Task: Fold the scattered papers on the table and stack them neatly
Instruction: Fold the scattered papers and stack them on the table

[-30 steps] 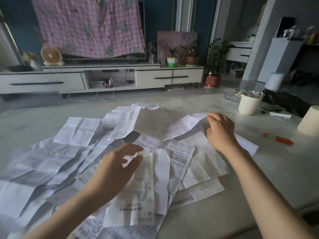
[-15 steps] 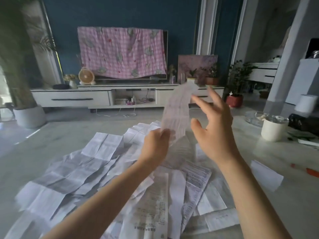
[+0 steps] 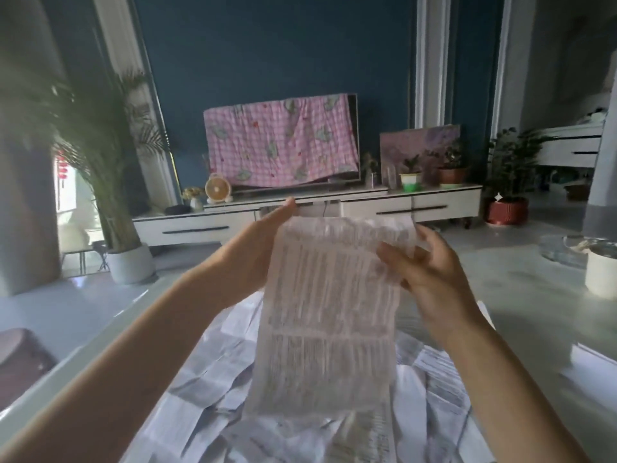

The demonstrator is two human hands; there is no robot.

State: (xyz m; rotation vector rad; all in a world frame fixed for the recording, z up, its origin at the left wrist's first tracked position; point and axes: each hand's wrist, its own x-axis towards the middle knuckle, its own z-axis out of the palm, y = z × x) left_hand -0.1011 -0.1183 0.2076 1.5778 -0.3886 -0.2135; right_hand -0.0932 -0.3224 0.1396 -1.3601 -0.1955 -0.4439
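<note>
In the head view the work has gone from the pile up into the air. A second ago both hands lay low on the scattered papers point(image 3: 213, 396). Half a second ago the left one had lifted a long printed slip by itself while the right reached for it with spread fingers. Now the slip point(image 3: 327, 312) is held between the two hands, spread flat and facing the camera. Its top sits level with the hands and its lower end hangs free above the papers, over the middle of the table point(image 3: 534, 315). I take this to mean one sheet has been singled out and squared up, ready for its first fold. Nothing folded or stacked shows on the table, so the task is barely begun. The left hand point(image 3: 253, 248) is at the slip's upper left edge with its fingers straight, lying flat along and behind the paper. It seems to support the sheet rather than clasp it, though the thumb is hidden behind it. The right hand point(image 3: 424, 272) grasps the upper right corner, with the thumb pressed on the printed face and the curled fingers behind, so the paper is pinched between them. The slip is blurred, so its print cannot be read. A white cup point(image 3: 601, 272) stands near the table's right edge, well apart from the papers.
</note>
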